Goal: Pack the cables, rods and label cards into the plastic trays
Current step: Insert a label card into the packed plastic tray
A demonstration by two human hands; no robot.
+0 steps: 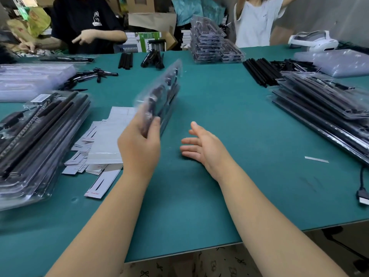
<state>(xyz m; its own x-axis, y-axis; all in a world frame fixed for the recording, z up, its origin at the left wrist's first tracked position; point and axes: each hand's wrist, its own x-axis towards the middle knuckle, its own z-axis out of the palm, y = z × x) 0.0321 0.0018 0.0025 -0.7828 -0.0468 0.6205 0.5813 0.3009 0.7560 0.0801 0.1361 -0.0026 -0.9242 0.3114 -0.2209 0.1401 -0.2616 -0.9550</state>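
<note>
Tray (159, 96) in left hand (139, 144), above bare mat (229, 108).

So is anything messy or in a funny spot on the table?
Yes. The label cards lie in a loose, crooked heap instead of a neat stack, and a cable hangs off the table's right edge.
</note>
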